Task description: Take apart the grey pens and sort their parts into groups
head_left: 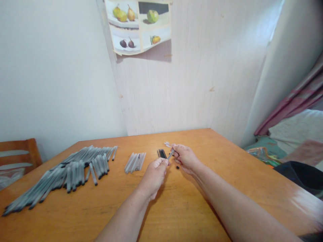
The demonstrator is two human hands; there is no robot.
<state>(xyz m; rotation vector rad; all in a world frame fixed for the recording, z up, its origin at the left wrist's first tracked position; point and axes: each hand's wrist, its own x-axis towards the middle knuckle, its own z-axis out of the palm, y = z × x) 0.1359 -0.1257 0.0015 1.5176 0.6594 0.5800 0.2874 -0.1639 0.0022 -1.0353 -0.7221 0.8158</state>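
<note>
Left hand (154, 173) and right hand (186, 156) pinch one pen (171, 155), black rods (162, 153) beside it, toward the surface's (171, 215) far edge

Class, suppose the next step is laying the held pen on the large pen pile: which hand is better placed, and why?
Probably the left hand: it grips one end of the pen, and the large pen pile lies on its side. The right hand is farther and would likely cross the left.
</note>
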